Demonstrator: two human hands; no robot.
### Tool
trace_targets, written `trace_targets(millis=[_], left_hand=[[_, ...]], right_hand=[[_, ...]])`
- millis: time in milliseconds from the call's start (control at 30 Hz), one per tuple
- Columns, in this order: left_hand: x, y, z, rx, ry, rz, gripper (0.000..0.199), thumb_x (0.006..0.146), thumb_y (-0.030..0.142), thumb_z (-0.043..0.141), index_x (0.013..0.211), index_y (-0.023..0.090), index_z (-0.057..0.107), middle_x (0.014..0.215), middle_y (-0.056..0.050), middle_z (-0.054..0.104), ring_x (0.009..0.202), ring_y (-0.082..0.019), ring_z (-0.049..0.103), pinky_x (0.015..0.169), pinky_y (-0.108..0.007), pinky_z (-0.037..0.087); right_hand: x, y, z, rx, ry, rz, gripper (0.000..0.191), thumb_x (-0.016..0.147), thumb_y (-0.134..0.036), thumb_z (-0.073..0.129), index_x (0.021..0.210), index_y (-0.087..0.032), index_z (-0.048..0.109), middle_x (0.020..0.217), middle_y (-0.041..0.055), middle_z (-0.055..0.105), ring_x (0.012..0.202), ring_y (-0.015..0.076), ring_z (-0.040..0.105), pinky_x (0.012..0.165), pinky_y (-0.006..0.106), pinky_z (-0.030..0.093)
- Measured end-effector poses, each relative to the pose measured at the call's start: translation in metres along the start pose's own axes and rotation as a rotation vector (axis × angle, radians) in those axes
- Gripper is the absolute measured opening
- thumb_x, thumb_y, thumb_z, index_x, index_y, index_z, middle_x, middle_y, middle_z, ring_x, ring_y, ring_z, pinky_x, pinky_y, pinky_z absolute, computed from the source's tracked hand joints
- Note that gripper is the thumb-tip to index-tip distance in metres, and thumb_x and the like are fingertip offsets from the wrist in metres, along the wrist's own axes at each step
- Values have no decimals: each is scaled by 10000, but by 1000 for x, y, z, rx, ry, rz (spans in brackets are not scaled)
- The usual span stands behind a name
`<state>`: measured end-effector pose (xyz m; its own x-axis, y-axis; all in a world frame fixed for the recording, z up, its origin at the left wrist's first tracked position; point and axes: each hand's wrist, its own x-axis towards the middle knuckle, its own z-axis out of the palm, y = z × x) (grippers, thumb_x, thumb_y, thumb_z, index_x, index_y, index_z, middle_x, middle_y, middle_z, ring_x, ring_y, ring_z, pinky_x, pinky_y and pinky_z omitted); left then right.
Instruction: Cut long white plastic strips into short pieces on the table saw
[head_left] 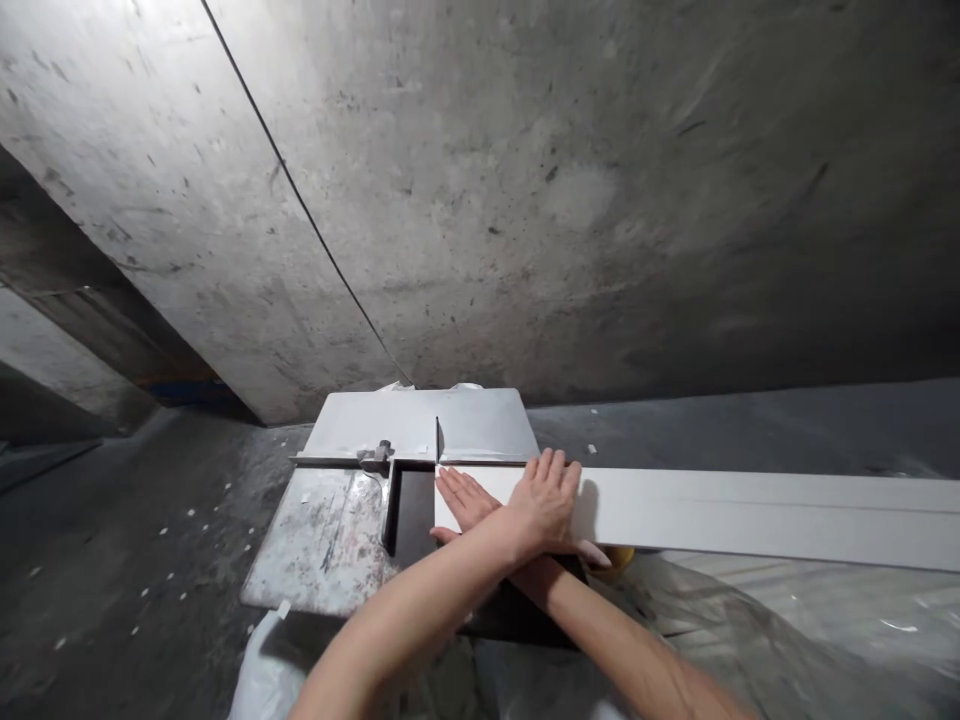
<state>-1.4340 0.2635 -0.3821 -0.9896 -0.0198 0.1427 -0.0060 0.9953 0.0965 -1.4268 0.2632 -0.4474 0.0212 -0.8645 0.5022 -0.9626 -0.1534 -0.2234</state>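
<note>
My forearms cross over a table saw. My left hand point(546, 495), coming from the lower left, lies flat on a long white board point(750, 510) with its fingers stretched out. To its left, my right hand point(469, 502) also rests flat on the board, close to the board's left end; its thumb is near that end. The upright saw blade point(438, 438) stands just beyond the board's left end, a short way from my right fingertips. A metal fence bar point(330, 461) runs along the board's far edge. The board extends out of view to the right.
The saw table point(307, 550) has a worn, stained left part and a dark inset point(415, 510). A clamp-like knob point(384, 450) sits on the bar. Plastic sheeting point(750, 610) lies below the board, with a yellow container point(619, 557) partly hidden. A concrete wall point(525, 200) rises behind; a cable point(292, 185) hangs against it.
</note>
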Motion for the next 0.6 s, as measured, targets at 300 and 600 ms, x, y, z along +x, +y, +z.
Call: trace_targets(millis=[300,600], left_hand=[[-5,6,-6,139,-110,183,1130,571,792,679,1330,16,365,1285,-206,498,1332,-360,325,1144,-415,182],[-33,-36,-22,56,-112,113,836,706,636,682,1260,63,431,1302,-165,473,1186,-281,467,1030,-342,375]], right_hand=[[12,-31,9,34,-27,64,775,819,-379,648,1441,-16,361,1466,252,349,1374,364,318,1116,506,366],[52,-55,10,113,-154,-5,637,887,-382,549,1441,-102,405,1498,116,368,1389,276,320,1157,384,301]])
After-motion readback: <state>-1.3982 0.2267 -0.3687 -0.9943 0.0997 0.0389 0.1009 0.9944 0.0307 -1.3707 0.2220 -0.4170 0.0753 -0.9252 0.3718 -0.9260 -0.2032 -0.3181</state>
